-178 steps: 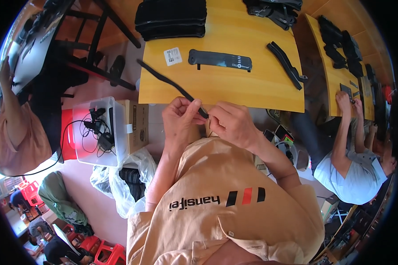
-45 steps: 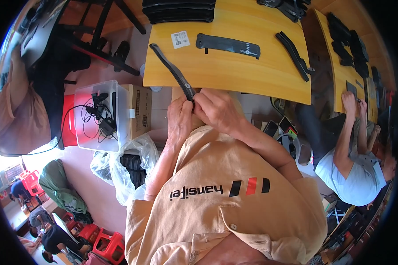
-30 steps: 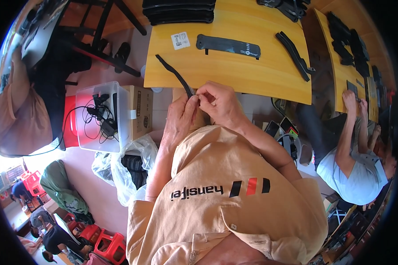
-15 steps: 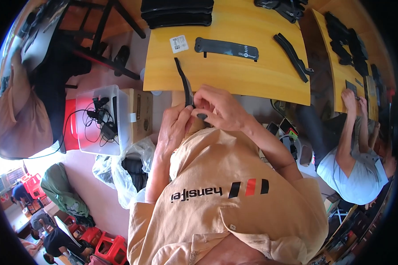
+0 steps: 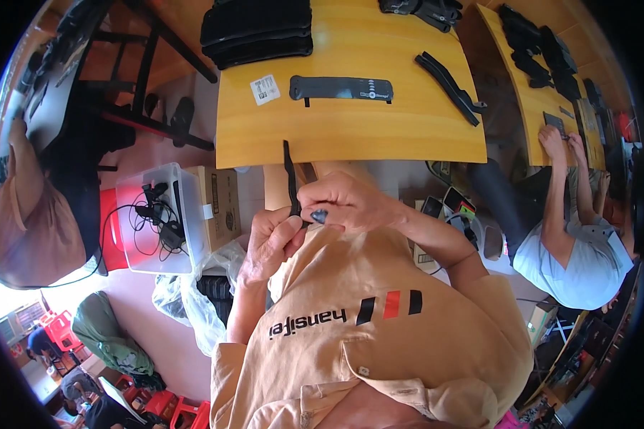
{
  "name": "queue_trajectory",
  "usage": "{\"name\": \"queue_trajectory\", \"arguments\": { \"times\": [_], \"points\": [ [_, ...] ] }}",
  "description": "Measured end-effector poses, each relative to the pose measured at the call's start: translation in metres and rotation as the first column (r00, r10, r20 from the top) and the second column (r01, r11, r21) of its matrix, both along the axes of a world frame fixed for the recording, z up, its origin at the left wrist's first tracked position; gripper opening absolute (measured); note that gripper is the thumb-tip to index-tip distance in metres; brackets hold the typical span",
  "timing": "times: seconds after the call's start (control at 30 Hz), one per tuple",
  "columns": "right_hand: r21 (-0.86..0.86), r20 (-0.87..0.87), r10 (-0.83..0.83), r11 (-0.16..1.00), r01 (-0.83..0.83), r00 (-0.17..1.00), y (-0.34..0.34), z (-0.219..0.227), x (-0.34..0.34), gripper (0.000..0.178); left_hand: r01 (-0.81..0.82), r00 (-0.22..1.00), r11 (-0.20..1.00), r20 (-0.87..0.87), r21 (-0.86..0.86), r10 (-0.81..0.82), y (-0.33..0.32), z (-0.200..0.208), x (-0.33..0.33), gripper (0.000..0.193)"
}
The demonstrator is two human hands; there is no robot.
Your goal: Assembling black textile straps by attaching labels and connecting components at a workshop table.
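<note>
In front of my torso, beyond the table's near edge, a narrow black strip (image 5: 289,171) stands up between my hands, its free end pointing at the table. My left hand (image 5: 270,239) pinches its lower part between thumb and curled fingers. Pressed against it from the other side is my right hand (image 5: 342,200), fingers curled and closed on the same strip. A dark oval patch (image 5: 319,216) shows at the right thumb; I cannot tell what it is. The strip's lowest end is mostly hidden by the fingers.
The yellow table (image 5: 350,139) bears a flat dark strap (image 5: 342,89), a white label (image 5: 265,89), a curved black strip (image 5: 447,87) and stacked black pads (image 5: 257,32). A clear bin (image 5: 186,239) with cables stands at left. A co-worker (image 5: 569,257) sits at right.
Both hands and the strip are lower in the picture, closer to my torso. My right fingers have curled in more tightly. The whole view has shifted a little.
</note>
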State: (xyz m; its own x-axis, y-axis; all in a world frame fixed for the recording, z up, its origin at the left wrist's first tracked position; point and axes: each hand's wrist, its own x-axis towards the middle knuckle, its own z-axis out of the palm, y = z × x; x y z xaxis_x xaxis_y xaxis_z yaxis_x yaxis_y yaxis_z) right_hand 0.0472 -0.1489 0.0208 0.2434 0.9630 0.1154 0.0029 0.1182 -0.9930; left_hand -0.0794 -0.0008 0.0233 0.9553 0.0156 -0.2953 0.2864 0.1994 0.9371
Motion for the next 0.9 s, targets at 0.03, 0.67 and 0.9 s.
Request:
{"name": "queue_trajectory", "arguments": {
  "times": [0.03,0.67,0.9],
  "points": [
    [0.003,0.006,0.003,1.0,-0.003,1.0,0.0,-0.003,-0.002,0.02,0.014,0.997,0.997,0.072,-0.077,-0.008,-0.001,-0.004,0.0,0.037],
    [-0.223,-0.555,-0.247,0.964,0.144,0.794,0.002,-0.013,-0.007,0.019,-0.06,0.984,0.997,-0.166,0.042,0.066,-0.005,0.001,0.021,0.046],
    [0.068,0.447,-0.472,0.865,0.496,0.76,0.009,-0.015,-0.016,0.023,-0.126,0.978,0.992,-0.164,0.032,0.129,-0.007,-0.004,0.019,0.044]
  ]
}}
